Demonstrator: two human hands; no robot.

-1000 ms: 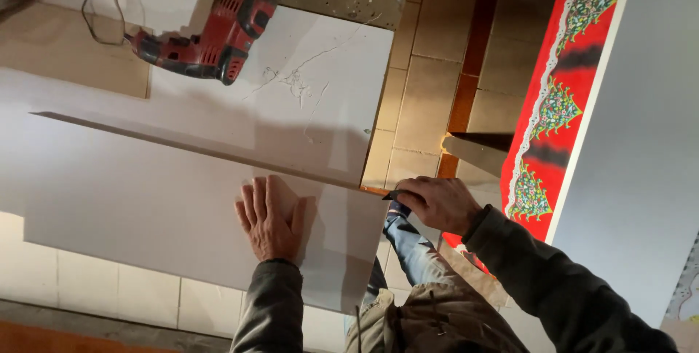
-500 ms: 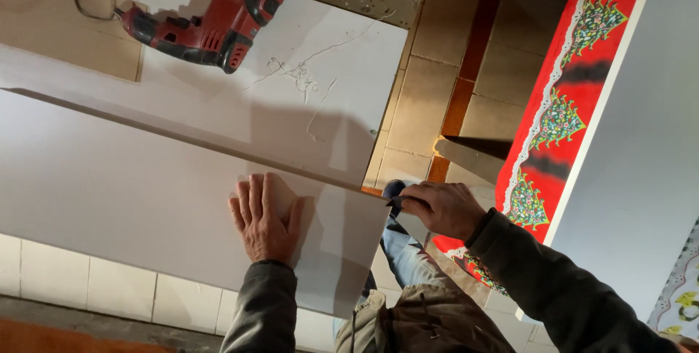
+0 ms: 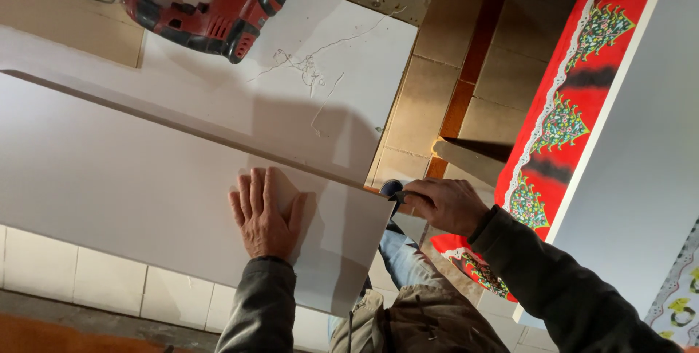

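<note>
Left hand (image 3: 263, 214) lies flat, fingers spread, pressing the white board (image 3: 131, 185) near its right end, as before. Right hand (image 3: 445, 204) stays clenched around a small dark tool (image 3: 392, 190) at the board's right corner. Red drill (image 3: 215, 7) rests beyond the board's far edge, unmoved; the view has shifted slightly.

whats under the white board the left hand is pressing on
Beyond the white board under the left hand, a second white panel with the red drill and pale floor tiles show. What supports it directly beneath is covered.
</note>
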